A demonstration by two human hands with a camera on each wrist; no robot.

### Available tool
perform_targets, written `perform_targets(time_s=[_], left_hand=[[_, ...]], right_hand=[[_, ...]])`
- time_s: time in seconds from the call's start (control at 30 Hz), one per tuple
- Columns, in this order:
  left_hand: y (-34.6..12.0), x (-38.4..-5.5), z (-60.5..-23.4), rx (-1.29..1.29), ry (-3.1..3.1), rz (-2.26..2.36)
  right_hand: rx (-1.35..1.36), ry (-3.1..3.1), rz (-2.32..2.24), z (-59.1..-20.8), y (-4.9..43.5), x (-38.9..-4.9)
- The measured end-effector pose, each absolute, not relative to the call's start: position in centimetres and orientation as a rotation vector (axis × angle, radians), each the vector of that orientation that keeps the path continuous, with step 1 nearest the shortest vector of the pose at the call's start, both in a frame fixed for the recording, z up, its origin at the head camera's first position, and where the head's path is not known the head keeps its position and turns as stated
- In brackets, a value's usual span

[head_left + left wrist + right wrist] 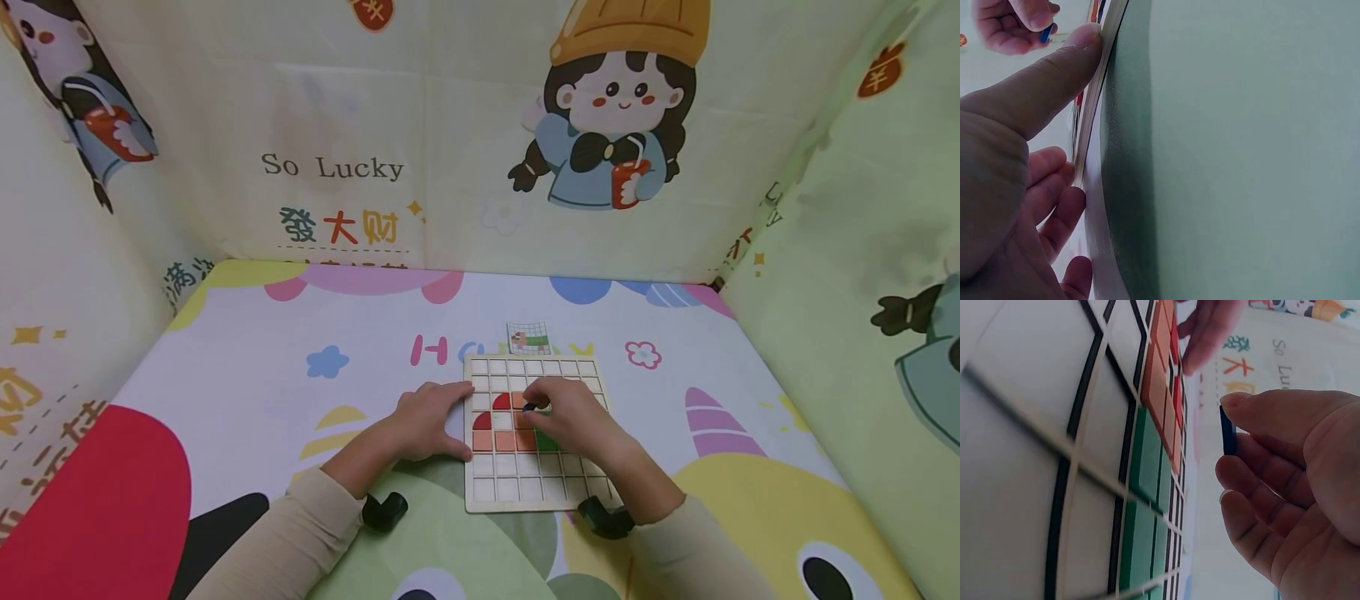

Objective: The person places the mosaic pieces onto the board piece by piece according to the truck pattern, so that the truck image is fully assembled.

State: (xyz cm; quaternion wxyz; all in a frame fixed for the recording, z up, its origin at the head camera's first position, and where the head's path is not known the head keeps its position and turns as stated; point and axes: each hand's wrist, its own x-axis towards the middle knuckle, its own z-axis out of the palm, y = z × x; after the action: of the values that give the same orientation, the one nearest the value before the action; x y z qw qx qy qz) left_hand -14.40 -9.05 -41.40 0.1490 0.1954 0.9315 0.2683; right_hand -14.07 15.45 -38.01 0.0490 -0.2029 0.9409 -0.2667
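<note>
A wooden grid board (498,510) lies on the printed table cover. My left hand (431,421) touches its left edge with thumb and fingers spread. In the left wrist view, the thumb (1054,81) presses along the board's rim. Between the thumb and fingers of my right hand (573,417) is pinched a small dark blue piece (1229,431), held above the grid. Red curved pieces (501,402) and salmon square tiles (506,441) sit in the left and middle cells. Green tiles (1145,459) fill cells beside them, partly hidden under the right hand in the head view.
A small picture card (528,337) with a gridded pattern lies just beyond the board's far edge. Printed fabric walls (465,167) rise behind and at both sides of the table cover (255,333).
</note>
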Motion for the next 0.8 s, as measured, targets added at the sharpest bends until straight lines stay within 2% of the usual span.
perform_targets(time_s=[0.8], left_hand=[[-9.1, -14.4, -41.3, 0.569, 2.685, 0.753]], right_hand=[[-0.625, 2.818, -0.658, -39.2, 12.1, -14.6]])
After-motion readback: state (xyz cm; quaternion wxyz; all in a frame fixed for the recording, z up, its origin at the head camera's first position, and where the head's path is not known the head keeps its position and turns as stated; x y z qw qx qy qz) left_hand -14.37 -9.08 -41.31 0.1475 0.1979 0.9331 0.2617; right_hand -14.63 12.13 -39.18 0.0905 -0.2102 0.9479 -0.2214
